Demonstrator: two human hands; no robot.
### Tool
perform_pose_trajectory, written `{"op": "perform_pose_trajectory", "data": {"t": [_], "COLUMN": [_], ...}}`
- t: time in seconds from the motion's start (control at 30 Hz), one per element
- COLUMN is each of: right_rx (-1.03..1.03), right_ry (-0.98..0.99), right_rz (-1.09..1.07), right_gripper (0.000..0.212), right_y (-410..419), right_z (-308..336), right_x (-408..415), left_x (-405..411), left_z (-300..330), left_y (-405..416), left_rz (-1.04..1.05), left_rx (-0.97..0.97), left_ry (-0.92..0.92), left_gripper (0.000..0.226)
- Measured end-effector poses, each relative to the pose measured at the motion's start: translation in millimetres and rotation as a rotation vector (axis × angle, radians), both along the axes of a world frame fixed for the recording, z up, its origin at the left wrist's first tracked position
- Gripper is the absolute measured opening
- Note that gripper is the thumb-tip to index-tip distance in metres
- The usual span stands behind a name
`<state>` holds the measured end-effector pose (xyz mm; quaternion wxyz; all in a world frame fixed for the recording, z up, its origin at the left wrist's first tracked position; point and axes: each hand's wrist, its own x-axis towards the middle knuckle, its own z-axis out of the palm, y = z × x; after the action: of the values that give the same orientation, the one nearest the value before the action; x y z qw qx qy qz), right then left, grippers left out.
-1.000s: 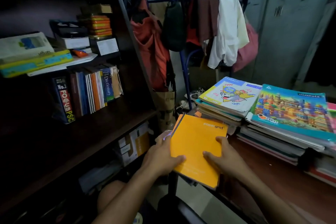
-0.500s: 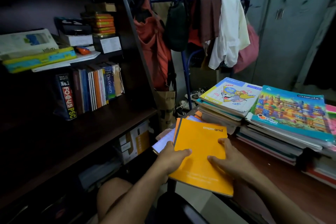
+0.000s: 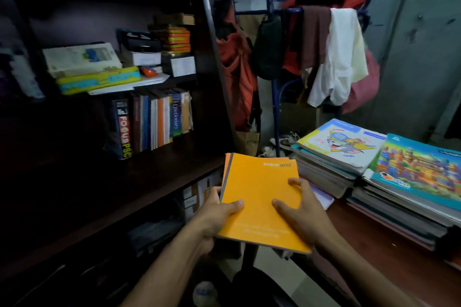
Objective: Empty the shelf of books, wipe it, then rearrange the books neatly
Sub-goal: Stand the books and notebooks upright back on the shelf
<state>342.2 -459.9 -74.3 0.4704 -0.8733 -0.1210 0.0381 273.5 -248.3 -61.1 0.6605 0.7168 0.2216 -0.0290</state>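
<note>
Dark wooden bookshelf (image 3: 159, 174) at left, upright books (image 3: 152, 123) on its middle board; stacked notebooks on brown tabletop (image 3: 389, 252) at right. Between them, thin orange notebooks (image 3: 259, 197), long axis pointing away, shelf nearer left hand (image 3: 214, 217). Left thumb clamps the near-left edge; right hand (image 3: 303, 212) fingers curl over cover and right edge.

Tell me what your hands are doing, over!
Left hand and right hand both grip the orange notebook. Notebook held in the air before the dark shelf. Upright books stand at the back; front bare.
</note>
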Motion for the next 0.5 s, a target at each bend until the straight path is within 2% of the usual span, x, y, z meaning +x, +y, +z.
{"op": "perform_pose_trajectory", "data": {"t": [0.17, 0.3, 0.5], "right_rx": [0.017, 0.030, -0.035], "right_ry": [0.011, -0.008, 0.109], "right_rz": [0.169, 0.340, 0.669], "right_gripper": [0.077, 0.077, 0.051], "right_y": [91, 189, 310], "right_z": [21, 27, 27], "right_x": [2, -3, -38], "left_x": [-35, -75, -134], "left_z": [8, 7, -9], "left_y": [71, 138, 222], "left_rz": [0.241, 0.494, 0.765], "left_rx": [0.015, 0.032, -0.007], "left_ry": [-0.112, -0.165, -0.138], "left_gripper": [0.048, 0.035, 0.045]}}
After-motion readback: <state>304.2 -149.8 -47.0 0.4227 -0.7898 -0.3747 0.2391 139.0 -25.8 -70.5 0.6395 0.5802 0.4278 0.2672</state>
